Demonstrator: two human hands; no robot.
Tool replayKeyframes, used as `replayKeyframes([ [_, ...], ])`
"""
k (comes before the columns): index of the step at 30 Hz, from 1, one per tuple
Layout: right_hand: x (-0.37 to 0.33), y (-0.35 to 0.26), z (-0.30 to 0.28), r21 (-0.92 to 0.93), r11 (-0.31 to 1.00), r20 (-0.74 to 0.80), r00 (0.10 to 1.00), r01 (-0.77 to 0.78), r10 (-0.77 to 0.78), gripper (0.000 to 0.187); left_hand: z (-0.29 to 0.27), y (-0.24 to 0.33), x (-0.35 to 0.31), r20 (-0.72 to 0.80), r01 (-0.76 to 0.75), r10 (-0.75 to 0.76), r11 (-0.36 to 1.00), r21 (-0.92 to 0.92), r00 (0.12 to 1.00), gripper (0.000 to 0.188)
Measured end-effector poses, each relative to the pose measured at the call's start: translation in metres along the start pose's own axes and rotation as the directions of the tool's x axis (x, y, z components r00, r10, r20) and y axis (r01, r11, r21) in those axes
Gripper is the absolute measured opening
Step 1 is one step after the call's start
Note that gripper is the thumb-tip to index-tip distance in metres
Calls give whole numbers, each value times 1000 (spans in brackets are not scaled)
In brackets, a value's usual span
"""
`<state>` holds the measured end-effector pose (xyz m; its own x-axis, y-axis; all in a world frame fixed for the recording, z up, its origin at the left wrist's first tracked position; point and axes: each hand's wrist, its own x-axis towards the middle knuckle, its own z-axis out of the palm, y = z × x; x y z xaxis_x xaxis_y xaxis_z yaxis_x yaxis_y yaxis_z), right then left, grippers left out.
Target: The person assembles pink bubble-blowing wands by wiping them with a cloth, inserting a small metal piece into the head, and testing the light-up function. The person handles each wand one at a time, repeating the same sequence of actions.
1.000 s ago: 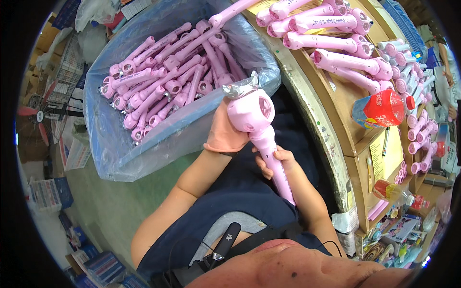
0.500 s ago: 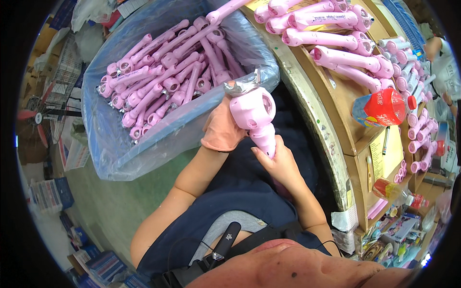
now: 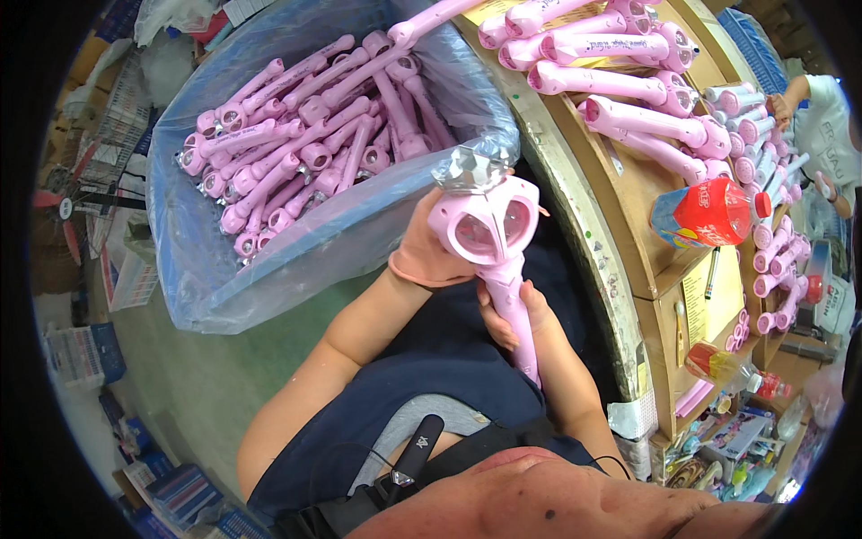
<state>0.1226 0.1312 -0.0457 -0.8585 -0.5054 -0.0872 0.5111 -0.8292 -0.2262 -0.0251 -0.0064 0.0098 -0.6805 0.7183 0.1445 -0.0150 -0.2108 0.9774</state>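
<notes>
A pink toy wand point(image 3: 505, 278) stands upright in front of me, its round windowed head topped by a faceted silver piece point(image 3: 471, 171). My left hand point(image 3: 426, 241), in a peach-coloured glove, is closed on the side of the wand's head; most of its fingers are hidden behind it. Lower down, my right hand point(image 3: 530, 316) wraps round the handle, fingers on one side and palm on the other. Beyond the left hand, many similar pink wands point(image 3: 305, 135) lie heaped in a blue bin point(image 3: 193, 296) lined with clear plastic.
On the right, a worktable point(image 3: 628, 242) holds a row of pink wands point(image 3: 620, 81), a red-labelled bottle point(image 3: 714, 213), yellow paper point(image 3: 718, 287) and a pen. Past it lie more pink and whitish parts, near another person's hand point(image 3: 786, 103). A red-bladed fan point(image 3: 67, 211) is at far left.
The wand has turned, so its windows and silver top now face me more. My right hand has shifted its grip on the handle, and more of the handle shows.
</notes>
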Motion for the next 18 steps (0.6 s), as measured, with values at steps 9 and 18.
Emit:
replayKeyframes([
  [9, 4, -17, 22, -688, 721, -370, 894, -80, -254, 48, -14, -10, -9, -127, -50, 53, 998, 24, 991, 71],
  [18, 21, -12, 51, -908, 420, -283, 753, -10, -594, 49, -11, -24, -2, 106, -282, 381, 441, 852, 918, 56],
])
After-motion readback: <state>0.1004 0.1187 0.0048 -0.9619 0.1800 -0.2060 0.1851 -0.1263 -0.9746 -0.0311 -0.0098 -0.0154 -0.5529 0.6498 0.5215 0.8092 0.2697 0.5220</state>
